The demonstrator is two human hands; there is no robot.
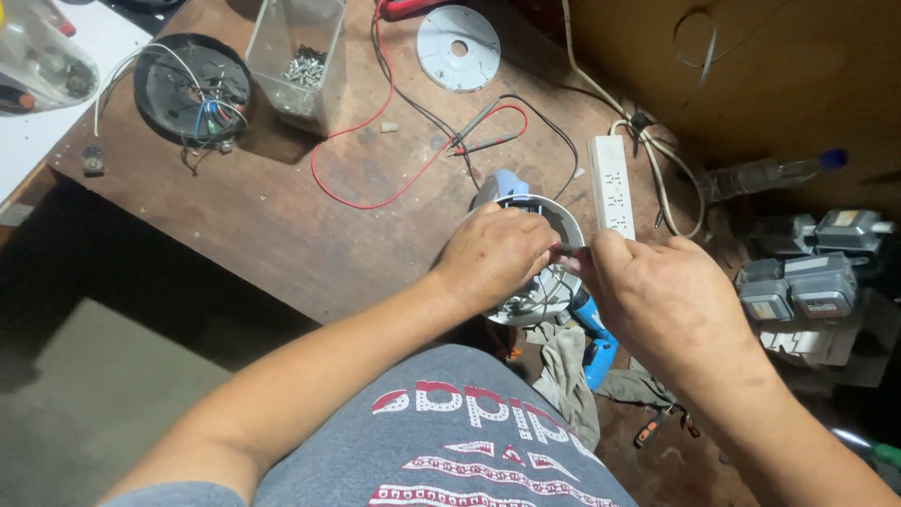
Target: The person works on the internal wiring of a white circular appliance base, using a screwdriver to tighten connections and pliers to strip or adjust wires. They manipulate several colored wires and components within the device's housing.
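Both forearms are bare, with no sleeves reaching them and no watch, ring or glove on the left hand (493, 255) or the right hand (662, 300). Below the hands, the person wears a grey T-shirt (450, 441) printed with red and white lettering and a patterned band beneath it.

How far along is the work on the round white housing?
Done: the housing is open, with wires showing inside; a white disc and a tub of screws lie aside. In hand: the left hand steadies it while the right hand holds a thin dark tool at its rim. Left: it is not closed up.
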